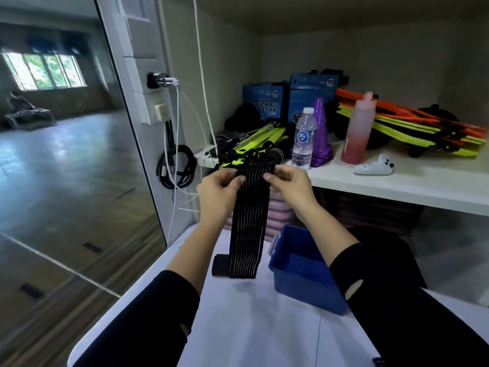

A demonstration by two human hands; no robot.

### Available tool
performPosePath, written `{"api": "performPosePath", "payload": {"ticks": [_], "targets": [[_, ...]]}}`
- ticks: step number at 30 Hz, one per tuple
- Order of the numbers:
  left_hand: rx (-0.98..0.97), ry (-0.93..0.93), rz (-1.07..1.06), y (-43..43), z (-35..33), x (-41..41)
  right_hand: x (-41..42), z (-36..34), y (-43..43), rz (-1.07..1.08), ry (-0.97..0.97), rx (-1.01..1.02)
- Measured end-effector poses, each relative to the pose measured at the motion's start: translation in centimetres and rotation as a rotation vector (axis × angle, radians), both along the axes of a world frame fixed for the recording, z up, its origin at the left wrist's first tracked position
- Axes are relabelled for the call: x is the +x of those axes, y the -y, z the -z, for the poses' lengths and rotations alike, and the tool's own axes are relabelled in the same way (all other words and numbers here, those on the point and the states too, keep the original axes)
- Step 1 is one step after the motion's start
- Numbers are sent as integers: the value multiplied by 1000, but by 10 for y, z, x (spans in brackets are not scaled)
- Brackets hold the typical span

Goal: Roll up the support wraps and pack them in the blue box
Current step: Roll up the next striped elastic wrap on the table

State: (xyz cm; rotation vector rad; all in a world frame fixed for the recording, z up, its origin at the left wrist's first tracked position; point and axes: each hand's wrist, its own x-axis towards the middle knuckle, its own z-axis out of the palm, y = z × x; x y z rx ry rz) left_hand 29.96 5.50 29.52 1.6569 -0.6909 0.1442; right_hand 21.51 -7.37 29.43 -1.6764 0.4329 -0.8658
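Both hands were up at the top of the black support wrap. The left hand pinched one corner, the right hand the other, fingers curled on the fabric. The wrap hung down, its lower end curled on the white table, just beside the blue box.

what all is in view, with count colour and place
support wrap: 1, black with thin white stripes, hanging from both hands to the table
blue box: 1, blue, on the table right of the wrap
water bottle: 1, clear, on the shelf
cones: 1 stack, purple, right of the water bottle
pink bottle: 1, pink, right of the cones
cartons: 2, blue, back of the shelf
slats: 1 bundle, yellow and orange, shelf's right end
cables: several, black and white, left wall
left hand: 1, pinching the wrap's top
right hand: 1, pinching the wrap's top
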Motion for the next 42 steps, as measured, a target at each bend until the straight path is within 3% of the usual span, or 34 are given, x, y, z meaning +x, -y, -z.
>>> {"api": "performPosePath", "payload": {"ticks": [4, 17, 23, 28, 31, 36, 42], "targets": [[39, -50, 79, -11, 28, -8, -18, 23, -2, -22, -28, -60], [465, -409, 171, -83, 227, -146, -164, 229, -42, -291, -574, -38], [774, -300, 309, -113, 282, -208, -235, 285, -66, -459, -770, -56], [1089, -167, 437, -133, 308, -243, -274, 311, -77, -638, -930, -268], [1098, -210, 434, -139, 316, -256, -283, 320, -78, -675, -948, -327], [903, -401, 140, -130, 316, -268, -282, 322, -85, -424, -861, -129], [896, -448, 117, -119, 320, -262, -262, 326, -93, -324, -891, -12]]}}
